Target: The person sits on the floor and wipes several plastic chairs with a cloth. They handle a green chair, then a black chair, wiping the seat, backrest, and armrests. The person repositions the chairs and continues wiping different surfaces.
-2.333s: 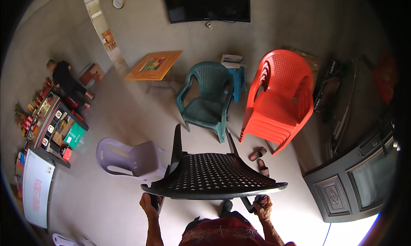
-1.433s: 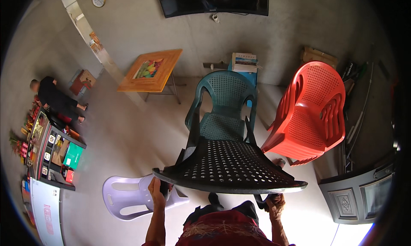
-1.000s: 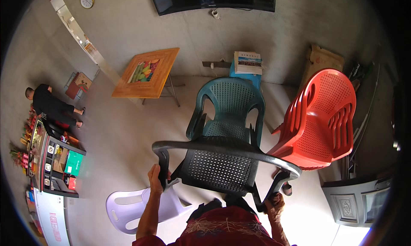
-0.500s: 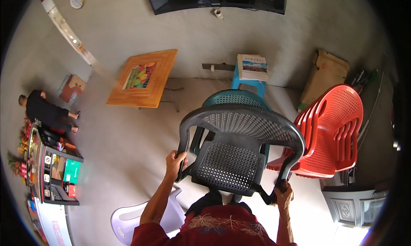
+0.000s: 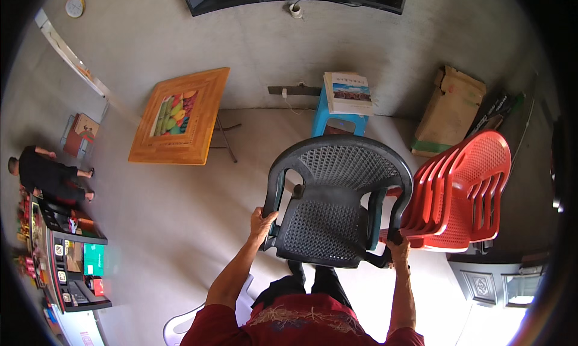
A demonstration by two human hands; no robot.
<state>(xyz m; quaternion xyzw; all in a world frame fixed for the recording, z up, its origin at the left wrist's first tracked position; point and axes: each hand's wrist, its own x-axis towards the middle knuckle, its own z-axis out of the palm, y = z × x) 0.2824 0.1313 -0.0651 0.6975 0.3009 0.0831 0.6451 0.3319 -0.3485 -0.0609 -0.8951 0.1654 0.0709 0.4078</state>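
Observation:
In front of me is a black plastic armchair (image 5: 322, 222) with a perforated seat and back. My left hand (image 5: 261, 225) is closed round its left arm, and my right hand (image 5: 398, 251) grips the front of its right arm. Below it is a teal armchair (image 5: 376, 218), nearly all covered by the black one; slivers show beside the arms. Whether the two seats touch, I cannot tell. A stack of red plastic armchairs (image 5: 475, 183) stands close on the right.
Behind my left arm sits a light purple chair (image 5: 179, 325). Against the far wall are a blue stool (image 5: 320, 114) bearing books and a cardboard box (image 5: 448, 108). A tilted wooden table (image 5: 141, 147) stands at the far left; a person in black (image 5: 51, 174) is beyond the cabinet (image 5: 108, 274).
The black armchair has come down over the teal armchair, which showed more behind it before. Both my hands have kept hold of its arms. My view has shifted slightly to the right.

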